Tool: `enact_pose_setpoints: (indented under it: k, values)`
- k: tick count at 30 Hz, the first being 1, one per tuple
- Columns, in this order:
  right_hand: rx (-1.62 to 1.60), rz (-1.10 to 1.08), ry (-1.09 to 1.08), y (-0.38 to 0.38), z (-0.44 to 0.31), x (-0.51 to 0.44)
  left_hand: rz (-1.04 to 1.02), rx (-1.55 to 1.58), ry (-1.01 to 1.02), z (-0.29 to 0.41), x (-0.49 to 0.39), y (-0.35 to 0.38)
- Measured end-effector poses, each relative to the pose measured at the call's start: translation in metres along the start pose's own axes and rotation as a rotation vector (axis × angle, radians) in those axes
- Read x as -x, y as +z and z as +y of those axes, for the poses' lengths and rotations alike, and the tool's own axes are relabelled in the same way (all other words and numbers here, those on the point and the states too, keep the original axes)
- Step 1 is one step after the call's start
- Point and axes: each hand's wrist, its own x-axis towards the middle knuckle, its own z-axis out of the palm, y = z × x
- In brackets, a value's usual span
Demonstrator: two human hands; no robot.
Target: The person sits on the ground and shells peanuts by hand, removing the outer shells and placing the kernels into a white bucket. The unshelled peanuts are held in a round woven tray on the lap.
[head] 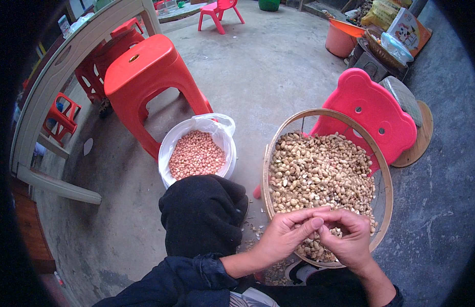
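Observation:
My left hand and my right hand meet above the near part of a round wood-rimmed sieve. Their thumbs and index fingertips press together. Whatever may lie between the fingertips is hidden. Unshelled peanuts and some loose shell pieces fill much of the sieve. To the left, beyond my knee, a white bucket lined with a plastic bag holds shelled reddish peanut kernels.
A red plastic stool stands behind the bucket. Under the sieve's far right rim is a pink bear-shaped chair. Shell bits litter the floor by my feet. A pale table leg is at left; a pink bucket stands far right.

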Motion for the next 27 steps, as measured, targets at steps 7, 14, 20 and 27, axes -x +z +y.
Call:
enact_pose_setpoints:
  k: [7, 14, 20, 27]
  values:
    - [0.036, 0.069, -0.018, 0.008, -0.002, 0.001, 0.012, -0.004, 0.025, -0.005, 0.0, 0.001]
    - [0.116, 0.113, -0.029, 0.013, -0.002, 0.001, 0.022, -0.055, 0.011, -0.009, -0.001, -0.001]
    - [0.176, 0.119, -0.063, 0.014, -0.005, 0.0, 0.092, -0.016, -0.025, -0.012, 0.0, 0.003]
    - [0.227, 0.128, -0.073, 0.017, -0.002, -0.002, 0.145, 0.02, 0.01, -0.016, -0.001, 0.008]
